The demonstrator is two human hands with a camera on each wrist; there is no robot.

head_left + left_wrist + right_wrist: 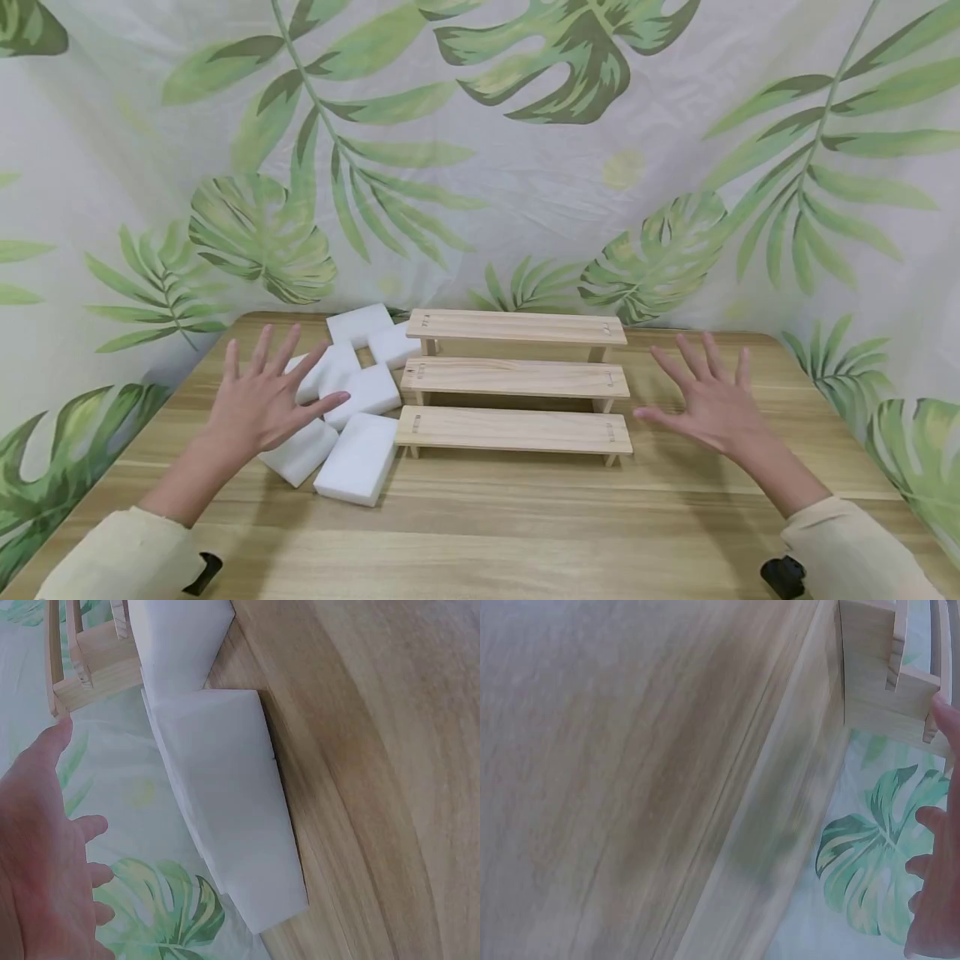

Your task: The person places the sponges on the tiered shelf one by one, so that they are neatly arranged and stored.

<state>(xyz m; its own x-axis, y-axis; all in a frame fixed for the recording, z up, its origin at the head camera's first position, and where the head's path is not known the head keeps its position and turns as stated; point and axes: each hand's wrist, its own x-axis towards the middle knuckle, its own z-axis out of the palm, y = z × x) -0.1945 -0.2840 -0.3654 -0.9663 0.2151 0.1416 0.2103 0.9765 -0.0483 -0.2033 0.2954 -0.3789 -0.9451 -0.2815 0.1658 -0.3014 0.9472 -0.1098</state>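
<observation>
My left hand [258, 408] is held over the left part of the table, fingers spread and nothing in its grasp. Below and beyond it lie several white foam blocks [356, 458], some overlapping; the hand hides parts of them. In the left wrist view, a foam block [217, 787] stands out large beside the palm. My right hand [716, 408] hovers over the right part of the table with its fingers spread, also holding nothing. Between the hands stands a three-tier wooden rack [513, 431] with stepped shelves; its side shows near the thumb in the right wrist view.
The wooden table [525, 533] carries the rack and blocks, its back edge against a hanging leaf-print cloth [525, 183]. The foam blocks sit close along the rack's left side. Black bands [783, 577] show at the cuffs of both cream sleeves [855, 546].
</observation>
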